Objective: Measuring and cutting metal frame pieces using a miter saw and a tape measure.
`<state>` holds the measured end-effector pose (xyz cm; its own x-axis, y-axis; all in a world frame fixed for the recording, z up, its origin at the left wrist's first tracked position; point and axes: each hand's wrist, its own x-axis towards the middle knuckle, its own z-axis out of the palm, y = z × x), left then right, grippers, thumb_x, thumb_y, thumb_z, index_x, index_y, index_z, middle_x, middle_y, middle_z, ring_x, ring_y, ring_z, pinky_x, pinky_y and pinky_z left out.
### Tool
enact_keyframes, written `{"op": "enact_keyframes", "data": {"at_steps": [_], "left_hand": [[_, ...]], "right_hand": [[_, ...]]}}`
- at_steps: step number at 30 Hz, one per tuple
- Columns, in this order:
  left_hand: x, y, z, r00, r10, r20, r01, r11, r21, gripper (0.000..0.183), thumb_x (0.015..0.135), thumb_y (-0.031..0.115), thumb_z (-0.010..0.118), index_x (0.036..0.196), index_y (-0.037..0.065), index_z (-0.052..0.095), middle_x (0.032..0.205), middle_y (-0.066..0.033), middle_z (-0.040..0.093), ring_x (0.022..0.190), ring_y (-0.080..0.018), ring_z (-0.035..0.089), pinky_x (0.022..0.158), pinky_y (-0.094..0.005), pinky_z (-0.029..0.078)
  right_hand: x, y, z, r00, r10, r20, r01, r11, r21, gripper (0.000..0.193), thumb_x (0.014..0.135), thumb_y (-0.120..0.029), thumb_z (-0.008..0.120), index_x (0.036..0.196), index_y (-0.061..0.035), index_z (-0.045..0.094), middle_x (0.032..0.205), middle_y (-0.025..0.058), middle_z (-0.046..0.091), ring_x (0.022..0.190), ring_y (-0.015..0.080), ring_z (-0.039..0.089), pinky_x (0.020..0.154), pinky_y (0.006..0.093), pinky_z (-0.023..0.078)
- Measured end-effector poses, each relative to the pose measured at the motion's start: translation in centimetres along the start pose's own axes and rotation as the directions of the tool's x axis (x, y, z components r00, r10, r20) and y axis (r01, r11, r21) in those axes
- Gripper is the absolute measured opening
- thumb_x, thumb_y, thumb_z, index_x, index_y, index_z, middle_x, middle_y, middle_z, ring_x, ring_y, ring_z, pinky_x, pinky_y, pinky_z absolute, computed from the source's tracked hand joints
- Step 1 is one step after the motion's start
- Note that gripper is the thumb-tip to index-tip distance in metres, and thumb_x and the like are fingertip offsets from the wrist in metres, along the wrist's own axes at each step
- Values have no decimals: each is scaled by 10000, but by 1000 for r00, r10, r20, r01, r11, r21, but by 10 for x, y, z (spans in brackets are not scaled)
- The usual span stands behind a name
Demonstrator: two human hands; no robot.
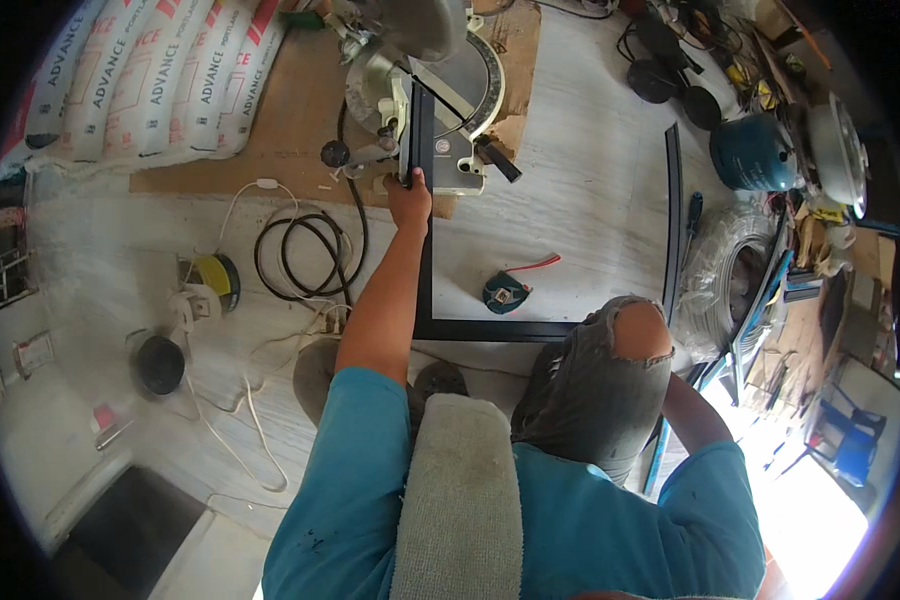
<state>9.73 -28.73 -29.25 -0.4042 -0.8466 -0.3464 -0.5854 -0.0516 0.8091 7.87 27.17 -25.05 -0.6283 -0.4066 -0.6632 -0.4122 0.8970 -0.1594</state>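
Your left hand [410, 203] is clenched around the black frame bar [424, 265], pressing its far end onto the miter saw [432, 90]. Your right hand is hidden, so its fingers cannot be told. A blue pot [753, 152] sits far right, contents unseen.

head cam | looks steeply down from above the person's own blue-shirted torso | fisheye, wide | floor and grey mitre saw [425, 70] ahead, far

Pale plank floor [590, 150], stacked sacks [150, 80], bright daylight lower right.
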Motion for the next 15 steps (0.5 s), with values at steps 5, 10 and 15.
{"op": "enact_keyframes", "data": {"at_steps": [5,10,15], "left_hand": [[13,-23,-46,996,-16,-87,14,1000,-19,685,888,384,603,1355,-45,345,1250,-265,538,1134,-392,545,924,-437,435],[12,-29,-32,993,10,-116,-10,1000,4,658,874,397,616,1337,-8,384,1133,-258,610,1051,-409,589,867,-455,461],[14,-28,-28,988,43,-149,-44,999,-6,644,869,407,620,1321,2,405,1094,-244,631,1021,-414,602,848,-458,469]], "right_hand": [[1,-172,-113,992,-69,-109,44,976,-215,299,834,-286,604,1072,-118,672,1091,90,649,1017,236,595,914,368,451],[92,-129,-187,946,-320,60,270,874,405,257,863,-62,526,1106,-83,607,855,-36,594,684,53,487,618,230,419],[113,-268,-421,647,-397,-651,595,797,106,214,947,-211,523,1058,-48,604,858,18,603,785,90,527,697,259,453]]}}
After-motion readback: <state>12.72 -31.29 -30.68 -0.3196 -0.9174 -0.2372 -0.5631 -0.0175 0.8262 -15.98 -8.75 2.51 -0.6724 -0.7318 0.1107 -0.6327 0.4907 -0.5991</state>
